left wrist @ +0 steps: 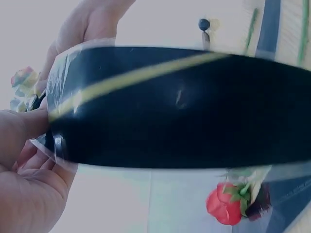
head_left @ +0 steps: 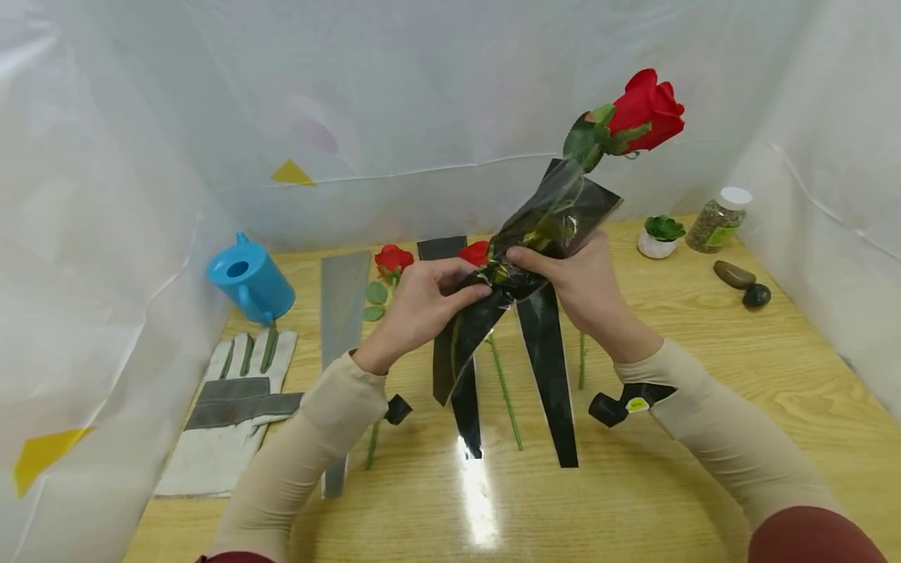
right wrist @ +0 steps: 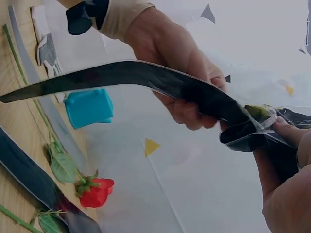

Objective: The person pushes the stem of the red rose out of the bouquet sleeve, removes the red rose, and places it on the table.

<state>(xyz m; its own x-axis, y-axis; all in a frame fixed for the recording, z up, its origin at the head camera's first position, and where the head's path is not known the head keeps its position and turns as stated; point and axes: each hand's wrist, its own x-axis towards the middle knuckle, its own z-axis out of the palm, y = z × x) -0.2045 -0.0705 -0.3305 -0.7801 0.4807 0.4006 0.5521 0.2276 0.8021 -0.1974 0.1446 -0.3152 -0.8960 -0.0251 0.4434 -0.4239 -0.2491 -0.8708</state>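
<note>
A red rose (head_left: 647,109) leans up to the right, its stem inside a clear-and-black flower sleeve (head_left: 594,195). My right hand (head_left: 591,285) grips the sleeve below the bloom, thumb across its front. Just to the left, my left hand (head_left: 425,301) pinches the gathered, twisted part of the wrap between thumb and fingers. From there the black tail (head_left: 464,336) of the sleeve hangs down. In the left wrist view the black film (left wrist: 170,111) spans the picture, a yellow-green strip showing through. In the right wrist view the tail curves past the left hand (right wrist: 170,48).
More red roses (head_left: 394,258) lie on the wooden table (head_left: 760,438) with black sleeves and a grey sleeve (head_left: 343,305). At left are a blue watering can (head_left: 271,285) and work gloves (head_left: 218,422). A potted succulent (head_left: 658,246), jar (head_left: 714,227) and dark stones (head_left: 734,274) stand right.
</note>
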